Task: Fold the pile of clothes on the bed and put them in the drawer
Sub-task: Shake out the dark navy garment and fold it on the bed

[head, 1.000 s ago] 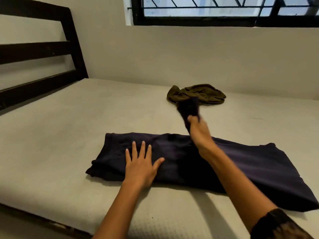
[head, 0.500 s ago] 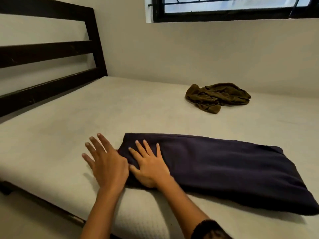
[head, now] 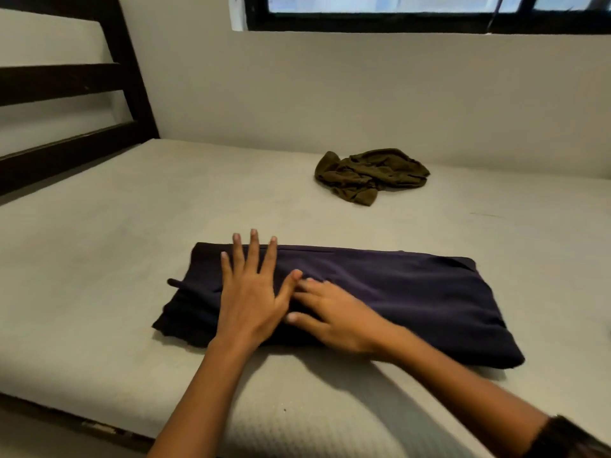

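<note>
Left hand [head: 249,292] lies flat, fingers spread, on the folded navy garment [head: 380,292]; right hand [head: 334,317], blurred, presses it alongside, grasping nothing; crumpled olive garment [head: 370,175] well apart on the mattress [head: 115,242].

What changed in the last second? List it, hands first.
The right hand let go of the raised part of the navy garment, now folded flat, and came down beside the left hand. The left hand slid off onto the mattress and back; both now press the garment's left end. The olive garment stayed crumpled near the wall.
</note>
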A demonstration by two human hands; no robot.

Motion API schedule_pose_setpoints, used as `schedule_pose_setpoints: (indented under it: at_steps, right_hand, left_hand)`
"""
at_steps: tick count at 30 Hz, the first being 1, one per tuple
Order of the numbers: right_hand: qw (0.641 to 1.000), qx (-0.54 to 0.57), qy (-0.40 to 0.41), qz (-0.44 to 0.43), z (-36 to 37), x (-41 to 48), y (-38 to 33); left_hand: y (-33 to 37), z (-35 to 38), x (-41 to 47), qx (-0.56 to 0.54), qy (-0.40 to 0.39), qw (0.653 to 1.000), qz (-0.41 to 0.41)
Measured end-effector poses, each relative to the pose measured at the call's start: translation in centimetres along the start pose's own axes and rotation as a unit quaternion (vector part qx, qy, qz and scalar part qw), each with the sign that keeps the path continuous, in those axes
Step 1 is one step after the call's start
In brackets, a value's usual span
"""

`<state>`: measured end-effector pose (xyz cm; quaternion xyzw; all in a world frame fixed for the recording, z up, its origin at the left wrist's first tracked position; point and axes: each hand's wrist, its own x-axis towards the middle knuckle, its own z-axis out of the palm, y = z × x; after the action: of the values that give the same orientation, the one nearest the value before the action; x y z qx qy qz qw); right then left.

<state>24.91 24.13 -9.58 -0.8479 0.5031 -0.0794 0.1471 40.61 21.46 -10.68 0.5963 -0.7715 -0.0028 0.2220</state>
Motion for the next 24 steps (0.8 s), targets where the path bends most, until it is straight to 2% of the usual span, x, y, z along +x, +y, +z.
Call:
schedule_pose_setpoints:
  at_steps: [3, 5, 7, 9, 11, 15, 18, 22, 24]
  right_hand:
    - [0.985, 0.033, 0.085, 0.143, -2.8, -5.4, 6.1]
    - [0.951, 0.06, 0.166, 0.255, -3.9, -8.9, 10.1]
    - [0.919, 0.069, 0.187, 0.341, -4.3, -10.8, 12.7]
    - [0.894, 0.126, 0.183, 0.389, -4.5, -11.6, 14.1]
    - [0.869, 0.207, 0.2, 0.402, -4.8, -11.0, 14.1]
    - [0.837, 0.298, 0.208, 0.409, -5.1, -10.7, 15.3]
    - [0.798, 0.398, 0.224, 0.393, -5.5, -10.6, 16.2]
    - [0.784, 0.402, 0.318, 0.351, -8.8, -12.0, 17.3]
    - [0.783, 0.378, 0.343, 0.355, -10.3, -14.4, 19.2]
  left_hand:
    - [2.3, 0.9, -0.1, 0.013, -0.074, 0.994, 0.075]
    - [3.9, 1.8, -0.3, 0.039, -0.124, 0.985, 0.115]
    - [5.0, 2.7, -0.5, 0.06, -0.168, 0.973, 0.143]
    - [5.9, 3.5, -0.7, 0.073, -0.208, 0.963, 0.156]
    - [5.4, 3.6, -0.7, 0.086, -0.229, 0.957, 0.157]
    - [5.6, 3.6, -0.5, 0.112, -0.26, 0.945, 0.166]
    - [6.6, 3.7, -0.4, 0.112, -0.278, 0.939, 0.166]
    - [9.5, 3.8, -0.1, 0.071, -0.289, 0.935, 0.193]
    - [11.9, 4.1, -0.3, 0.055, -0.282, 0.929, 0.232]
